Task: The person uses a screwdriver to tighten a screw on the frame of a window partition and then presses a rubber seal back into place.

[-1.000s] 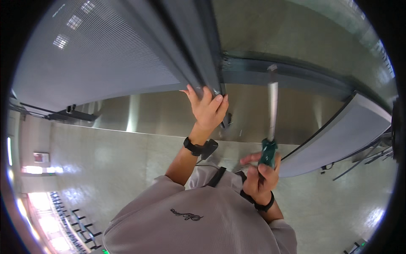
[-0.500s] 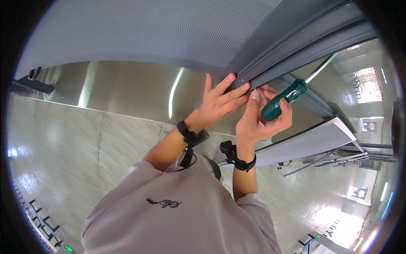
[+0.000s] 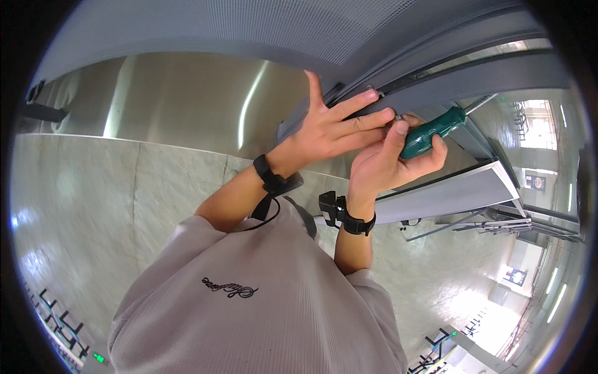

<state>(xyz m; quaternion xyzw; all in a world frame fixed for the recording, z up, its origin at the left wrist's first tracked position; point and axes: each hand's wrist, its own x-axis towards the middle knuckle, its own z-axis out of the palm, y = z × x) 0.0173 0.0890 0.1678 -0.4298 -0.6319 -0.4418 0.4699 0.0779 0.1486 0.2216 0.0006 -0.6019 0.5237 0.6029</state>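
Note:
The green handle of a screwdriver [image 3: 433, 132] lies across my right hand [image 3: 386, 165], which is closed around it. Its metal shaft points up and to the right. Between the thumb and index finger of that same hand a small metal screw [image 3: 399, 117] shows, partly hidden. My left hand [image 3: 330, 131] has its fingers stretched out and spread, with the fingertips against a grey metal bar [image 3: 473, 82] just left of the screw. Above the bar is the edge of a large grey panel [image 3: 249, 31] with fine perforations. A narrow gap shows between panel and bar.
A shiny metal surface [image 3: 187, 106] stretches below the panel. To the right stands a grey board with a white edge [image 3: 455, 190], with metal frames [image 3: 498, 225] behind it. The floor [image 3: 87, 187] is pale tile. Black racks [image 3: 62, 324] stand at lower left.
Both hands have shifted a little to the right, and the left fingers have spread wider. The grey bar now stands apart from the panel, with a gap between them.

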